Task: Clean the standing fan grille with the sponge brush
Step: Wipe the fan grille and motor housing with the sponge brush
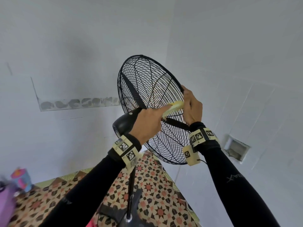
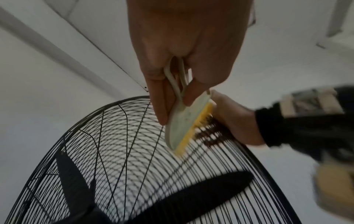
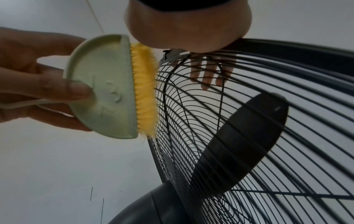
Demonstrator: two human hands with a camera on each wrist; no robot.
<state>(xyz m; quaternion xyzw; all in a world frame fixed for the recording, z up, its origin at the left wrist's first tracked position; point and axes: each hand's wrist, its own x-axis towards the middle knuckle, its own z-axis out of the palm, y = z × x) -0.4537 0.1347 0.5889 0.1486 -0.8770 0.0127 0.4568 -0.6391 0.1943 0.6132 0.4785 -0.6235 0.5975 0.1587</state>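
Note:
The black wire fan grille (image 1: 147,89) tilts in front of me, with dark blades (image 3: 243,144) inside it. My left hand (image 1: 164,112) grips the looped handle of the sponge brush (image 1: 173,107), a pale green half-round back with a yellow sponge edge (image 3: 144,91). That yellow edge lies against the grille wires near the right rim. My right hand (image 1: 186,95) grips the grille rim just beyond the brush, and its fingers (image 3: 206,72) show through the wires. In the left wrist view the brush (image 2: 184,121) sits right next to my right hand (image 2: 235,121).
The fan's black motor housing (image 1: 124,123) sits behind my left wrist, and its pole (image 1: 131,185) runs down to a patterned floor mat (image 1: 155,185). A colourful container (image 1: 21,179) stands at the lower left. White walls surround the fan, and one has a recess (image 1: 236,148) at the right.

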